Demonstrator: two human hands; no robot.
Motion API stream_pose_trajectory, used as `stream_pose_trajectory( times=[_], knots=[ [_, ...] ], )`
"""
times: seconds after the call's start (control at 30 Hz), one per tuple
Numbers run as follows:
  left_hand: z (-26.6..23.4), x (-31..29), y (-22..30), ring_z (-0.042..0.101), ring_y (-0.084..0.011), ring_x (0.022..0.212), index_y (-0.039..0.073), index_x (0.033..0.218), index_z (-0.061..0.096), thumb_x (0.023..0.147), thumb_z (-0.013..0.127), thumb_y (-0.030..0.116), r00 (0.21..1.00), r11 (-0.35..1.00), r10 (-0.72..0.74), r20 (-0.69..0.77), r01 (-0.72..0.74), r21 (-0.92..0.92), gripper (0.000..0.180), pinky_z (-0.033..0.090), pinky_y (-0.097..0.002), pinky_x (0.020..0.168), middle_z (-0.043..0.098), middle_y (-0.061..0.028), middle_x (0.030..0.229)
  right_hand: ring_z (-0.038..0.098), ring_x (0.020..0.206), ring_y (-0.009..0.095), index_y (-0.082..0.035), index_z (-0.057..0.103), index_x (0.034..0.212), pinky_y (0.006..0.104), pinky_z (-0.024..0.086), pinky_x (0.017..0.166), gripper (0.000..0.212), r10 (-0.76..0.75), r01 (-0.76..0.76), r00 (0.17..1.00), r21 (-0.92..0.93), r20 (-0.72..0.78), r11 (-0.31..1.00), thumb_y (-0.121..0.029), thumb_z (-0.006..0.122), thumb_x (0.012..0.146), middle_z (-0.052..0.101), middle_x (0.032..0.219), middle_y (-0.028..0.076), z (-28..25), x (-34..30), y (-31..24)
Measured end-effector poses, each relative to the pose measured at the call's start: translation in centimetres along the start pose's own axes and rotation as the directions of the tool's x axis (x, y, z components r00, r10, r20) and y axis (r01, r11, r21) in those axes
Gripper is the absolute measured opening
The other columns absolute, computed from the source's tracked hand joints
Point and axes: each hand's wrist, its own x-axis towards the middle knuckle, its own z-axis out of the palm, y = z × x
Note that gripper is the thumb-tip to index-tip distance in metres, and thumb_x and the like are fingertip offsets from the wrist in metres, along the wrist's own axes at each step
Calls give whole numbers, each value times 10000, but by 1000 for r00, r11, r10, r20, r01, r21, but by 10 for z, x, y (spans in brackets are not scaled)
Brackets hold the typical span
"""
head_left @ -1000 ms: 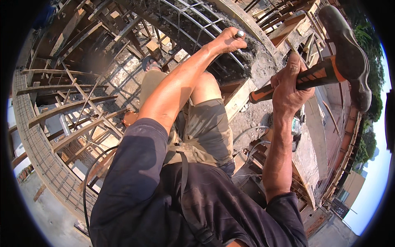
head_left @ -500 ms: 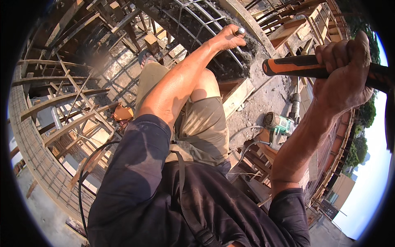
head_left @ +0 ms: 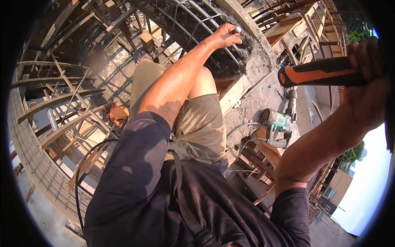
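Observation:
My left hand (head_left: 223, 37) is closed round a metal chisel (head_left: 236, 30). Only its rounded steel top sticks out of the fist; its lower end is hidden. The fist is over the edge of rough concrete (head_left: 260, 61), beside a beam cage of steel rebar (head_left: 200, 18). Raised at the right rim, my right hand (head_left: 366, 82) grips a hammer (head_left: 319, 73) by its black and orange handle. The hammer's head is lost in the dark edge of the picture.
A green power drill or breaker (head_left: 279, 120) lies on the concrete to the right, its cable trailing. Timber formwork (head_left: 234, 95) borders the rebar. Wooden props and curved boards (head_left: 57, 105) fill the left, with a gap down between them. A black cable (head_left: 78, 185) hangs by my left sleeve.
My right hand has moved outward to the right with the hammer, farther from the chisel. My left hand keeps its hold on the chisel; the whole view has shifted slightly.

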Motion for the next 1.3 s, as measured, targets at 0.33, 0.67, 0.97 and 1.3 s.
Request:
stream_pose_trajectory(
  times=[0.33, 0.67, 0.97, 1.3],
  knots=[
    [5, 2, -23, 538, -84, 740, 60, 906, 689, 809, 724, 118, 999, 996, -34, 9, 33, 82, 118, 445, -283, 724, 630, 48, 780, 456, 457, 75, -26, 556, 683, 288, 353, 424, 395, 773, -742, 593, -528, -227, 414, -323, 726, 880, 482, 529, -15, 7, -130, 158],
    [16, 1, -1, 367, -83, 605, 125, 636, 408, 807, 727, 149, 1000, 996, -24, -16, 26, 84, 363, 331, -314, 590, 361, 86, 616, 512, 574, 78, -45, 562, 812, 231, 433, 576, 230, -179, 109, 980, -533, -81, 839, -107, 482, 1018, 534, 687, 0, -32, -22, 25],
    [1, 3, -25, 525, -110, 684, 88, 704, 580, 699, 815, 190, 992, 988, -105, -76, 113, 108, 256, 444, -312, 667, 535, 50, 659, 404, 420, 60, -54, 518, 740, 253, 305, 378, 270, 789, -820, 564, -279, -246, 499, -194, 695, 889, 449, 544, -23, 32, -136, 138],
    [-2, 3, -27, 356, -73, 628, 134, 682, 363, 782, 722, 121, 1000, 989, 11, 16, -13, 147, 373, 325, -314, 599, 324, 89, 646, 458, 448, 66, -73, 552, 743, 245, 385, 441, 270, -102, 96, 995, -484, 13, 870, -212, 593, 971, 519, 563, -2, -26, -12, 46]
  ],
)
